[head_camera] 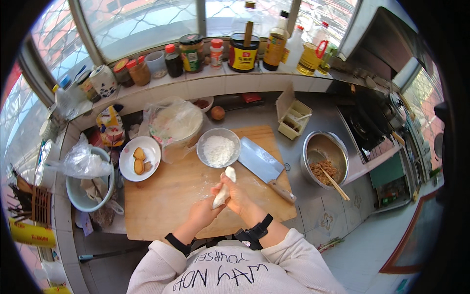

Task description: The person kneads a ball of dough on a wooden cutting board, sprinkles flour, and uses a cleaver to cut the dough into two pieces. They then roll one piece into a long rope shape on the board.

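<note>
Above a wooden board (161,205), both my hands grip one elongated piece of white dough (221,196). My left hand (202,212) closes around its lower end. Higher up, my right hand (235,193) holds it, and the tip sticks out above the fingers. Just beyond the dough tip stands a bowl of white flour (219,150). A cleaver (261,160) lies flat to the right of that bowl, its wooden handle towards the board's right edge. Loose flour dusts the board around my hands.
A metal pot (325,139) at the right holds a minced filling and chopsticks (335,183). At the left are a white plate (126,158) with browned food pieces, a plastic-covered bowl (176,121) and a pale blue basin (77,191). A seasoning box (293,117) stands behind; bottles and jars line the ledge.
</note>
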Demonstrator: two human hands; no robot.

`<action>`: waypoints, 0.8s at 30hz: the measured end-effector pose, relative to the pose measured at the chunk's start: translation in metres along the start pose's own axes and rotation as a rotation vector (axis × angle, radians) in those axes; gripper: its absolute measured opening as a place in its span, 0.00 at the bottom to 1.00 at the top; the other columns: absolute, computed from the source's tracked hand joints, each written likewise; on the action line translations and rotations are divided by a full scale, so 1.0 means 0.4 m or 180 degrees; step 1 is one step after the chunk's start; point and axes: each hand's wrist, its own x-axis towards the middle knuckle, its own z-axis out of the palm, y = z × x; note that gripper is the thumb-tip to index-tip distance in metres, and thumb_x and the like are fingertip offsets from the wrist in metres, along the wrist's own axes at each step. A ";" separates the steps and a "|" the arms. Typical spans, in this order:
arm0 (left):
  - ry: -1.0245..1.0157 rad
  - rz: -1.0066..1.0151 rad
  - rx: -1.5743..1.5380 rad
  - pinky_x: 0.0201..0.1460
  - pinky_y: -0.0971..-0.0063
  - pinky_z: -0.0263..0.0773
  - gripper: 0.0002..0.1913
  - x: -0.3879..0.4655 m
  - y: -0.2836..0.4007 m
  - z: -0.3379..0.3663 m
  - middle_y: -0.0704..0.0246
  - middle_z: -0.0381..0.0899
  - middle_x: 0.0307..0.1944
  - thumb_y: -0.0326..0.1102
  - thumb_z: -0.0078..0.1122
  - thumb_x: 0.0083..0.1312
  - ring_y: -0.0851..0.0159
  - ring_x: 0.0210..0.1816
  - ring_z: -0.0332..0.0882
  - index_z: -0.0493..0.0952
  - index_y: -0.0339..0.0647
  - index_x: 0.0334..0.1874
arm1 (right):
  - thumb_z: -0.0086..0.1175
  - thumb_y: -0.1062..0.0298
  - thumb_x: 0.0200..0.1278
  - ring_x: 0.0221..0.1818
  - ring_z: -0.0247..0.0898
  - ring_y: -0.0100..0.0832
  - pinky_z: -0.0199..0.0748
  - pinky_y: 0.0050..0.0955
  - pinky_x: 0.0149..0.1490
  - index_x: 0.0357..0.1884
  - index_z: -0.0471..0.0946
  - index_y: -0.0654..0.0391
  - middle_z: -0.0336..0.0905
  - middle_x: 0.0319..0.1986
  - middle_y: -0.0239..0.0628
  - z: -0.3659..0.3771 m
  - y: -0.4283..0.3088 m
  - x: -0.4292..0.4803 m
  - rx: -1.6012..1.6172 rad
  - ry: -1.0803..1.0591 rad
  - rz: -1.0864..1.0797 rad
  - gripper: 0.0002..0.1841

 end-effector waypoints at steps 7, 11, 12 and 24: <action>0.0328 0.0180 0.0401 0.38 0.55 0.73 0.16 -0.020 -0.036 0.022 0.59 0.83 0.33 0.51 0.59 0.62 0.50 0.37 0.81 0.74 0.45 0.40 | 0.54 0.44 0.65 0.13 0.49 0.20 0.63 0.26 0.30 0.23 0.62 0.46 0.53 0.10 0.22 0.004 -0.002 -0.019 0.0015 -0.0600 -0.0591 0.22; 0.0467 0.0261 0.0452 0.35 0.55 0.72 0.16 -0.029 -0.040 0.004 0.58 0.82 0.30 0.51 0.59 0.62 0.49 0.34 0.80 0.74 0.45 0.39 | 0.56 0.45 0.65 0.16 0.54 0.21 0.65 0.26 0.34 0.26 0.65 0.47 0.57 0.12 0.23 0.019 -0.013 -0.009 0.0479 -0.0307 -0.0647 0.19; 0.0441 0.0277 0.0493 0.35 0.55 0.73 0.16 -0.033 -0.040 -0.001 0.59 0.82 0.30 0.51 0.59 0.62 0.49 0.34 0.80 0.74 0.44 0.39 | 0.56 0.45 0.65 0.17 0.54 0.21 0.65 0.26 0.35 0.27 0.65 0.47 0.57 0.13 0.23 0.019 -0.018 -0.004 0.0606 0.0020 -0.0575 0.19; 0.0116 0.0371 0.0833 0.35 0.55 0.74 0.18 -0.032 -0.110 -0.006 0.57 0.82 0.31 0.54 0.57 0.64 0.48 0.34 0.80 0.75 0.45 0.41 | 0.52 0.43 0.67 0.12 0.45 0.21 0.62 0.27 0.30 0.17 0.57 0.44 0.49 0.10 0.22 -0.010 -0.012 0.003 0.0667 0.0932 -0.0661 0.26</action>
